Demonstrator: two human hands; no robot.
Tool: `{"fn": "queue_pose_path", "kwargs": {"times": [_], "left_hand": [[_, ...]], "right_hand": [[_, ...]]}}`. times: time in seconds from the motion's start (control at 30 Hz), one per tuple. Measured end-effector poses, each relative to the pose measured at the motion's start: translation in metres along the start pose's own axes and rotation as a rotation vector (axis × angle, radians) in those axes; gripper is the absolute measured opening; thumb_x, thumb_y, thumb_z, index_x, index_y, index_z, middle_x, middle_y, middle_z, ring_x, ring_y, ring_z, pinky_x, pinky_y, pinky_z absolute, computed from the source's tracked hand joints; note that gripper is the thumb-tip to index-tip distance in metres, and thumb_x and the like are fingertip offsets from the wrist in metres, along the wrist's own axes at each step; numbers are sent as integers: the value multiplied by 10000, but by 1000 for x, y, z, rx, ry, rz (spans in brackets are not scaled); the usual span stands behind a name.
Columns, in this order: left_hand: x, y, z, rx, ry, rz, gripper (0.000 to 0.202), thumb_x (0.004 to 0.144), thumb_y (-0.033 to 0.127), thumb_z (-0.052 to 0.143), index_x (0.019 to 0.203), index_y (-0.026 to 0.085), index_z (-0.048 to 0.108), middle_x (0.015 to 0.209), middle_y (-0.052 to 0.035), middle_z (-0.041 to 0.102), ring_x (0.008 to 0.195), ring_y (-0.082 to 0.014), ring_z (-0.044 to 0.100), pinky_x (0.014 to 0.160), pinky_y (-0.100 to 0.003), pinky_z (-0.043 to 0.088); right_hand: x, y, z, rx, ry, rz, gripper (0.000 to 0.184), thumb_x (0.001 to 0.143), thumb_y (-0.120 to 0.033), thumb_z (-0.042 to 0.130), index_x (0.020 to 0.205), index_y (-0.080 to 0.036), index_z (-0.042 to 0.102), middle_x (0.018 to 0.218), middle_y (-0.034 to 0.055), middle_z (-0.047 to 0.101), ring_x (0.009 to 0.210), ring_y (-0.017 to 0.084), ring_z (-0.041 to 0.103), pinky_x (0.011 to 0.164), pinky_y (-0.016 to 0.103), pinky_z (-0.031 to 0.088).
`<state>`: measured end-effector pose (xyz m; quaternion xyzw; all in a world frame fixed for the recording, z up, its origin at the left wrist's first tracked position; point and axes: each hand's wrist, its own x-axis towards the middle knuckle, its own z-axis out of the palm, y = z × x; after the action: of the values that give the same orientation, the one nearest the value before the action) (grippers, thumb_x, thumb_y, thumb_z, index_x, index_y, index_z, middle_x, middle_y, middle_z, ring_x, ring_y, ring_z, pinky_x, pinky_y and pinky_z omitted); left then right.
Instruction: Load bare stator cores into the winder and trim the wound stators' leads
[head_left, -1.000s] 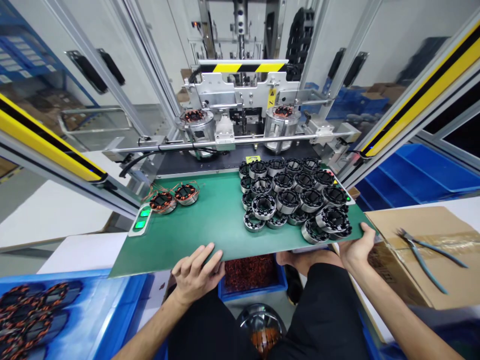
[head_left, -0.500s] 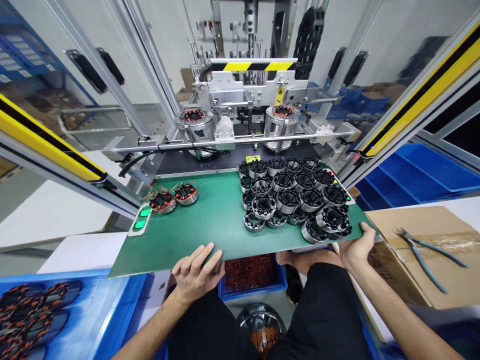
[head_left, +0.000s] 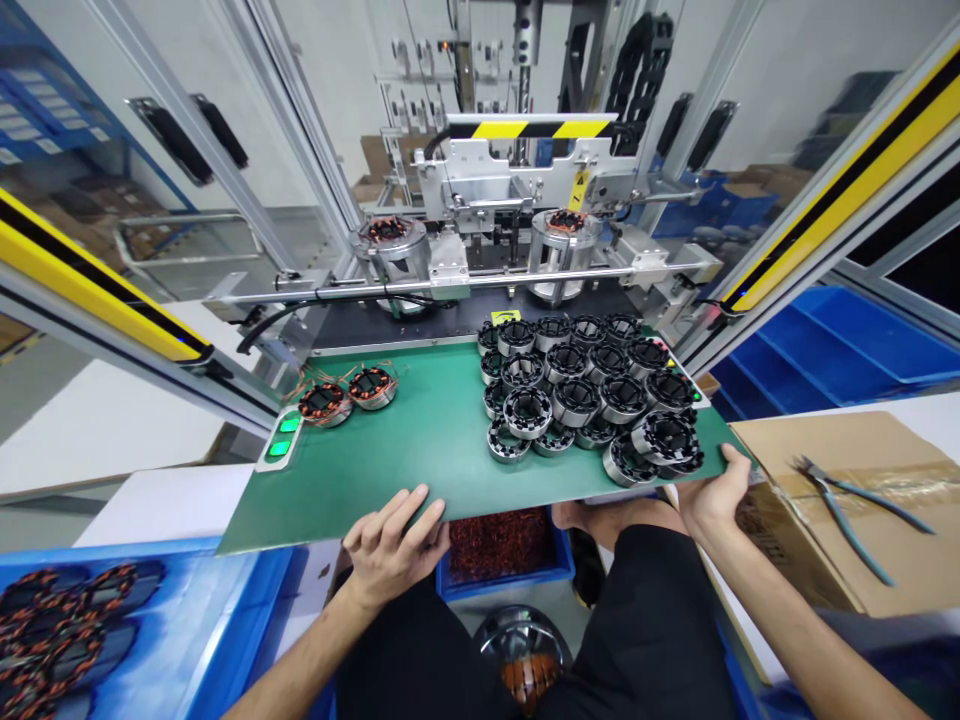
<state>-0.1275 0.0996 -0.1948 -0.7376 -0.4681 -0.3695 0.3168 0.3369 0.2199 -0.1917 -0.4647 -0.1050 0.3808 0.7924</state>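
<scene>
My left hand [head_left: 396, 545] rests at the front edge of a green work board [head_left: 375, 465], its fingers slightly bent and apart on the edge. At the board's right front corner, my right hand [head_left: 712, 495] grips the edge with the thumb on top; its other fingers are hidden beneath. Close to that hand are stacked bare stator cores [head_left: 667, 437], silver rings with black insulators, piled several deep. Two copper-wound stators [head_left: 325, 402] sit at the board's left, loose wire ends sticking out.
Behind the board, a winding machine [head_left: 517, 180] carries a wound stator on each of two round fixtures [head_left: 564, 255]. Blue-handled cutters [head_left: 855, 515] lie on a cardboard box at right. A blue tray [head_left: 217, 600] with wound stators is at left. Yellow-black posts flank the board.
The machine's striped head section has shifted a little to the right. My hands and the stators on the board have stayed in place.
</scene>
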Motion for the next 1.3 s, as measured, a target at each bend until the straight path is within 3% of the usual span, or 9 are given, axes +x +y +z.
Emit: {"fn": "queue_pose_path", "kwargs": {"times": [0.3,0.53,0.77,1.13,1.3], "left_hand": [[-1,-1,1,6,-2,3,534,841,310,968,1334,355,767,1153,-8,870,1060,-241,742,970,-401,478],[-8,-1,3,8,2,-14,731,833,317,956,1511,416,702,1257,6,867,1113,-245,742,1007,-404,471],[-6,-1,2,4,-5,-7,773,845,322,970,1558,406,685,1215,8,868,1084,-245,735,968,-402,470],[-3,1,1,-2,5,-17,649,854,312,963,1456,400,738,1175,4,870,1057,-246,746,974,-398,477],[-4,1,2,-8,6,-18,759,867,304,955,1568,416,685,1215,9,874,1075,-249,745,984,-400,469]], "right_hand": [[-2,-1,3,-6,8,-1,276,894,-412,615,1091,-247,713,1132,-20,819,1053,162,760,922,236,656],[-2,-3,0,-29,38,39,251,919,-418,589,1034,-238,721,1114,-12,807,1001,167,759,803,243,669],[7,2,-9,-46,8,40,294,904,-473,637,1096,-263,706,1129,-29,809,1083,198,765,900,323,696],[-5,-4,6,-11,13,-18,320,827,-425,669,1078,-234,718,1167,0,822,1153,193,761,943,256,670],[-4,-3,6,-2,37,-16,286,874,-375,615,1101,-259,746,1125,-31,830,1098,188,777,889,289,699]]}}
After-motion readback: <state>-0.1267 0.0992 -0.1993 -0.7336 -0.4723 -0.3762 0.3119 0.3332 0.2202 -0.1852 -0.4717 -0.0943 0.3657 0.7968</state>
